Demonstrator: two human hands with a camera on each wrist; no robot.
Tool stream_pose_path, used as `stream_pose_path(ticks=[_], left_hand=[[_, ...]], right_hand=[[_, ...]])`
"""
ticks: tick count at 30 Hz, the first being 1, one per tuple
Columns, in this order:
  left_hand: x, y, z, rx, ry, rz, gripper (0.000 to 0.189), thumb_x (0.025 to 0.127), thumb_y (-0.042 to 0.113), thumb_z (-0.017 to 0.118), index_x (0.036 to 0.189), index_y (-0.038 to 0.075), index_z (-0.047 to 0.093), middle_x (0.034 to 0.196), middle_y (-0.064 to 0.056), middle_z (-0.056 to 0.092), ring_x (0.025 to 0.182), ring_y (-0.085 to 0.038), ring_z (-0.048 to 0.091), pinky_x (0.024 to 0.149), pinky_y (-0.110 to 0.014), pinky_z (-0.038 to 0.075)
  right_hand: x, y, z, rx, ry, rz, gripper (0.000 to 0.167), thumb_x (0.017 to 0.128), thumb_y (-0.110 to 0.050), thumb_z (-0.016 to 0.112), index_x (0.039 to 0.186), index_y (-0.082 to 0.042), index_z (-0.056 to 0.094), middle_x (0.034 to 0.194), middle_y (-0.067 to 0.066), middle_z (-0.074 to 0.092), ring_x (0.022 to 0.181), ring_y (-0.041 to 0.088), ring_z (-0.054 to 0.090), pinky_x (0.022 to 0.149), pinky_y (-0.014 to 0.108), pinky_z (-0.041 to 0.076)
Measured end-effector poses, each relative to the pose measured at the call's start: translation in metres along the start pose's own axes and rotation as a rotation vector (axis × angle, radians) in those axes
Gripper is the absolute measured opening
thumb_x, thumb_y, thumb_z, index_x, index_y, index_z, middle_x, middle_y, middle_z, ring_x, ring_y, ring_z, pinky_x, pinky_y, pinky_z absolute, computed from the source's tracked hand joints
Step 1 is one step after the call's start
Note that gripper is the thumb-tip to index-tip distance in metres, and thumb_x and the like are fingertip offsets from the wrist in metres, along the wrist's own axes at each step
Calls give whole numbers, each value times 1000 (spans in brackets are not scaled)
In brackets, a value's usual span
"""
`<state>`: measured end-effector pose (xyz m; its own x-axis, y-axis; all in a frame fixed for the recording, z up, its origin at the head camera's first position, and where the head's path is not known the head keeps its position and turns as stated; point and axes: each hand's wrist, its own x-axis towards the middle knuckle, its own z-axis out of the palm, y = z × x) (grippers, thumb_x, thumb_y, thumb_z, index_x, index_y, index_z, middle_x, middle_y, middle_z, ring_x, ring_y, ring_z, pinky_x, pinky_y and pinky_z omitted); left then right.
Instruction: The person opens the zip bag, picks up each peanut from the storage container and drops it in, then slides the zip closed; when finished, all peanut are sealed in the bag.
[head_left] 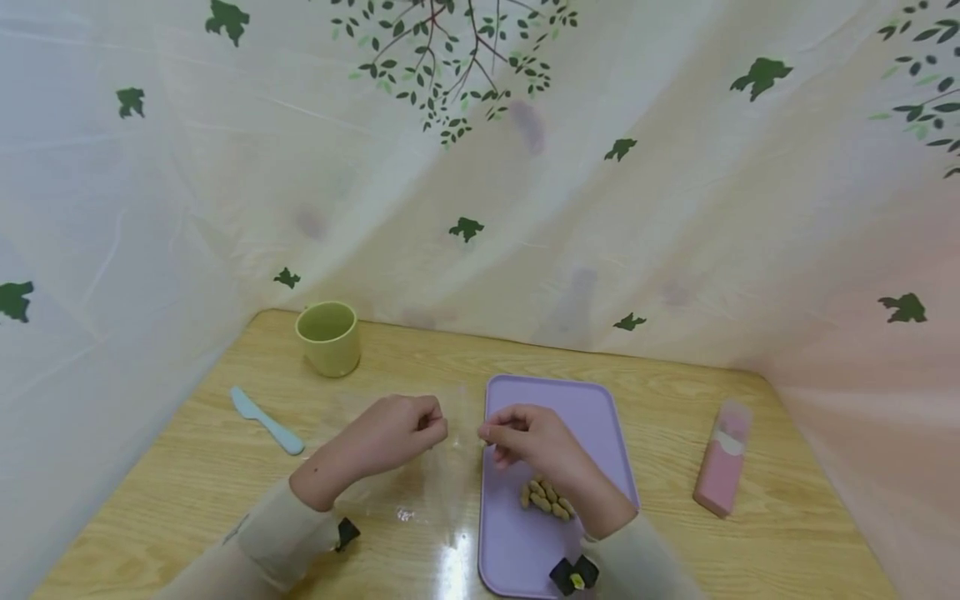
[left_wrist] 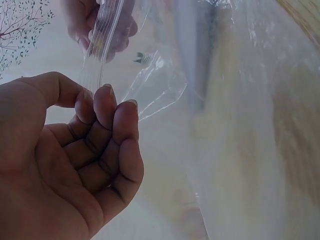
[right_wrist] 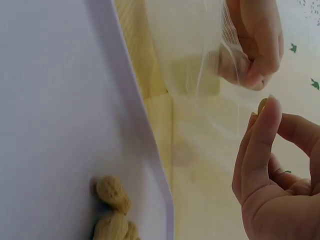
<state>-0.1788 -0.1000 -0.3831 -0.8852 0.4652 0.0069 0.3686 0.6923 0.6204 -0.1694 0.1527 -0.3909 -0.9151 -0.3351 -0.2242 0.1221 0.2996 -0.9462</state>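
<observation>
A clear zip bag (head_left: 442, 479) hangs from my left hand (head_left: 390, 433), whose thumb and fingertips pinch its ridged top edge (left_wrist: 102, 50). Just to the right, my right hand (head_left: 536, 437) pinches a small tan peanut (right_wrist: 262, 105) between thumb and fingers; most of it is hidden by the fingertips. In the right wrist view this peanut is close to the bag's mouth but apart from my left hand. Below the right hand, several unshelled peanuts (head_left: 542, 497) lie in a group on the purple tray (head_left: 517, 542).
A green mug (head_left: 333, 346) stands at the back left of the wooden table (head_left: 420, 350). A light blue knife (head_left: 266, 421) lies left of my left hand. Toward the right edge is a pink case (head_left: 723, 462) with a translucent end. A leaf-printed curtain (head_left: 525, 250) encloses the back and sides.
</observation>
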Motion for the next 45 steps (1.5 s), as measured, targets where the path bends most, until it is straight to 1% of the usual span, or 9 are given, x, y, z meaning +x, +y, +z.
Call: stream_pose_path(ticks=[6,12,17,22,28,34,36,40,45], left_hand=[[2,-2,2,-14,-12,-10,16,100,20,59,86,17,65,66,8,52,58,-6,47,54,-22,38],[4,-4,5,-55,-36,-27,16,101,21,58,88,17,67,69,7,56,59,-7,48,55,-22,40],[5,-4,5,-59,-38,-41,16,102,21,59,88,17,67,70,6,57,60,-8,50,56,-23,42],[5,-3,5,-60,-42,-60,16,102,21,59,88,18,67,70,6,57,62,-9,52,57,-24,43],[2,-3,4,-59,-36,-57,17,102,20,58,87,18,66,69,6,55,62,-9,50,57,-24,42],[1,-3,3,-44,-23,-36,18,102,20,57,87,17,65,68,7,53,61,-7,48,57,-23,41],[0,-2,3,-43,-24,-36,17,102,20,57,87,17,66,68,7,54,61,-7,49,57,-23,41],[0,-2,2,-44,-28,-40,18,102,20,57,87,17,66,68,7,54,61,-8,49,58,-23,42],[1,0,2,-45,-34,-47,17,102,21,57,88,17,65,69,6,54,62,-9,50,58,-23,42]], right_hand=[[11,2,14,-14,-6,-8,31,99,-27,76,113,0,76,96,21,77,67,12,69,72,35,64],[15,5,21,-71,28,27,25,98,-27,76,107,-4,78,89,20,77,60,13,68,67,38,64],[10,6,18,-92,38,25,28,100,-27,72,113,-3,77,99,18,79,63,13,68,68,38,64],[-2,-3,0,-89,88,16,34,103,-32,69,120,-3,76,108,17,79,70,15,69,70,38,63],[-18,-13,-41,-105,165,9,38,104,-36,69,122,-3,75,114,18,79,75,18,71,71,32,63],[-28,-7,-78,-86,230,35,46,104,-36,70,129,3,69,113,15,80,75,15,72,72,30,64],[-29,-2,-84,-100,228,58,45,104,-33,70,130,4,69,112,15,80,74,14,71,72,29,64],[-26,15,-86,-181,173,92,37,103,-25,69,125,4,72,110,16,79,74,15,69,71,30,62],[-17,39,-79,-270,69,137,26,98,-22,75,114,-1,76,94,12,77,69,15,66,64,32,60]])
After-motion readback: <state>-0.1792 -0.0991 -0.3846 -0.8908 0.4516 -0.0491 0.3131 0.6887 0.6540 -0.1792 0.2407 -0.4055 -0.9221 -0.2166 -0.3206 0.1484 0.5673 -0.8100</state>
